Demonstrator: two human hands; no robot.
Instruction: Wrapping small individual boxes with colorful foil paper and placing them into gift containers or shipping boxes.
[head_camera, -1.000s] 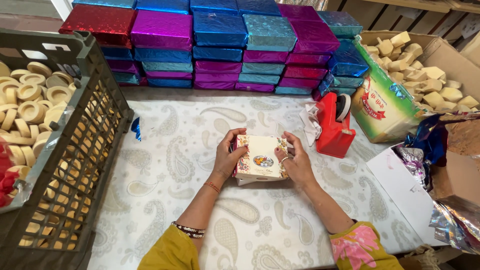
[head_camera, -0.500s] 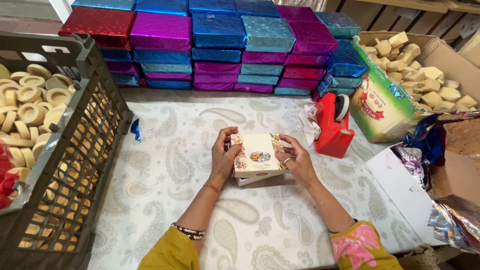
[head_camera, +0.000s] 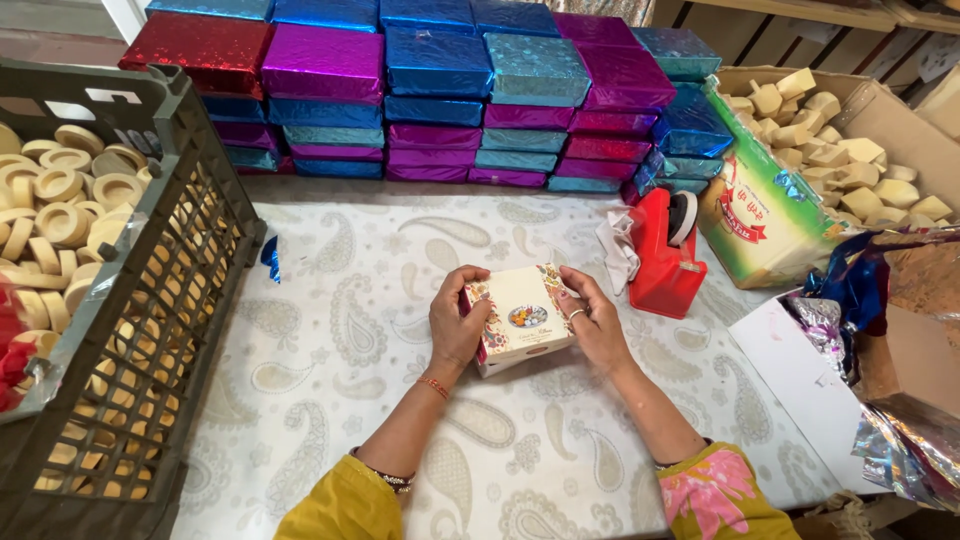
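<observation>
A small cream cardboard box (head_camera: 520, 318) with a floral print is held between both my hands just above the paisley tablecloth (head_camera: 330, 330). My left hand (head_camera: 458, 325) grips its left side, thumb on the top edge. My right hand (head_camera: 595, 322), wearing a ring, clasps its right side. The box is tilted, its lid facing up towards me.
A dark plastic crate (head_camera: 150, 330) of round pale cakes (head_camera: 60, 200) stands at the left. Stacked shiny blue, purple and red wrapped boxes (head_camera: 440, 95) line the back. A red tape dispenser (head_camera: 665, 250), a carton of pale blocks (head_camera: 840, 160) and foil sheets (head_camera: 880, 400) lie right.
The box has been turned and tilted slightly in my hands, which shifted a little to the left; everything else stays put.
</observation>
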